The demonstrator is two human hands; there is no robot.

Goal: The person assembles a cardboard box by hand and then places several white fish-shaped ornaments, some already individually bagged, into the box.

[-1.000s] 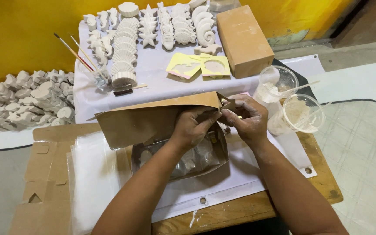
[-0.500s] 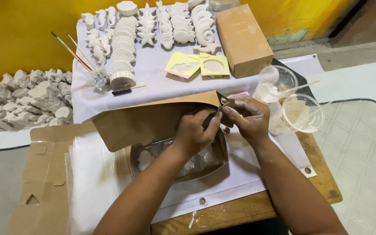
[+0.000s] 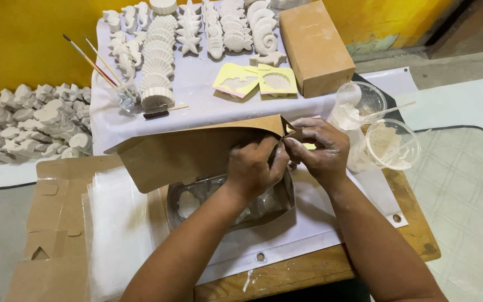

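A brown cardboard window box (image 3: 180,154) lies partly folded on the white sheet in front of me, with a clear plastic window (image 3: 208,198) showing white plaster pieces inside. My left hand (image 3: 255,168) presses on the box's right end, fingers curled over the edge. My right hand (image 3: 320,151) pinches the small corner flap of the same box at its upper right. The two hands touch each other at the fingertips.
Rows of white plaster shell and starfish figures (image 3: 197,33) cover the raised surface behind, beside a brown box (image 3: 315,47), two yellow moulds (image 3: 255,81) and brushes in a cup (image 3: 119,92). Two clear plastic cups (image 3: 389,145) stand right. Flat cardboard (image 3: 54,223) and plastic sheets (image 3: 118,229) lie left.
The hands and the box's flap have stayed at the right end; the fingers have worked closer together on the corner flap. The view has tilted slightly.
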